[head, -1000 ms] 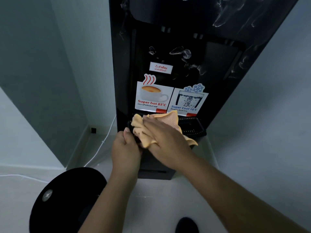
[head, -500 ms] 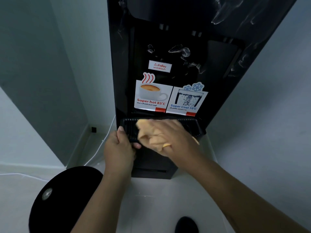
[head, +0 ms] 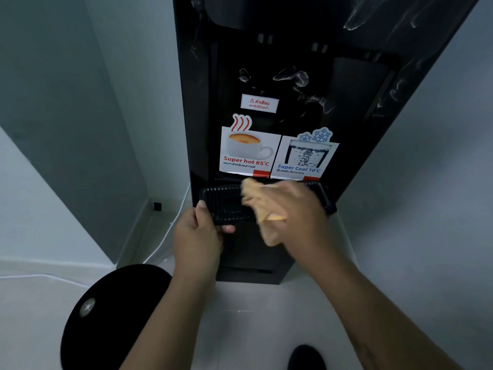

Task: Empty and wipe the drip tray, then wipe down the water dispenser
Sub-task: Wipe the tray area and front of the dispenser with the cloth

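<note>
**Surroundings of the work area: a pale corner, head view looking down.**
A large round black object (head: 114, 316) sits on the light floor (head: 253, 311) at lower left. It bears a small silvery disc (head: 87, 307) with a star-like mark near its left edge. Behind it, a grey-green wall panel (head: 66, 129) runs back to the corner, where a small black square (head: 157, 206) sits low at its foot. A white cable (head: 170, 228) trails along the floor from that corner toward the round object, and both of its ends are hidden. A dark rounded shape (head: 306, 357) at the bottom edge is too cut off to identify. A plain pale wall (head: 426, 182) fills the right side.
</note>
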Tool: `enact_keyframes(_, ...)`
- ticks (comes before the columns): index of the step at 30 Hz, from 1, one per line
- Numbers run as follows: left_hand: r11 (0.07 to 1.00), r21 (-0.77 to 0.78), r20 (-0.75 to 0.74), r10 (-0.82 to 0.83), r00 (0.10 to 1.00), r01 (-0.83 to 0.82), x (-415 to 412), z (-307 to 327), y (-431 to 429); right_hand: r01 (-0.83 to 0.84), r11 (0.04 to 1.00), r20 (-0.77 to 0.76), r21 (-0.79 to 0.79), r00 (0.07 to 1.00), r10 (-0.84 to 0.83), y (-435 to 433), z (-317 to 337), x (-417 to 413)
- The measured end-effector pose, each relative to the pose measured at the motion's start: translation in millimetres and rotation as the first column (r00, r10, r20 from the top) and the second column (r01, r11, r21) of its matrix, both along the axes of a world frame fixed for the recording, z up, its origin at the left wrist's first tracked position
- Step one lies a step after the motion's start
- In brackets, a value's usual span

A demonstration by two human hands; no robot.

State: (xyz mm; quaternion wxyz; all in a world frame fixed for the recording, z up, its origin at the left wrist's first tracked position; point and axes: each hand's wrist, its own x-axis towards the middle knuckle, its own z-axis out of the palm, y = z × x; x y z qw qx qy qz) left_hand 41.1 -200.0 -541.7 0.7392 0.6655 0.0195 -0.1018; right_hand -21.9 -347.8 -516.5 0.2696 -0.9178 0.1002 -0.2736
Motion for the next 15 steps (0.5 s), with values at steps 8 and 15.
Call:
enact_keyframes(8,0.999,-0.041,0.129,0.022,0.991,-0.017,-1.9,0.4,2.1,0.343,0.882,0.193,0.322,0.889,-0.416,-19.1,-4.4,-29.5)
enact_keyframes(15,0.928,0.3,0.312,-0.315,0.896,0.222,9.9,-7.3,26.1,0.326,0.904,0.112,0.277,0.923,-0.368,-22.7,-10.7,-29.8)
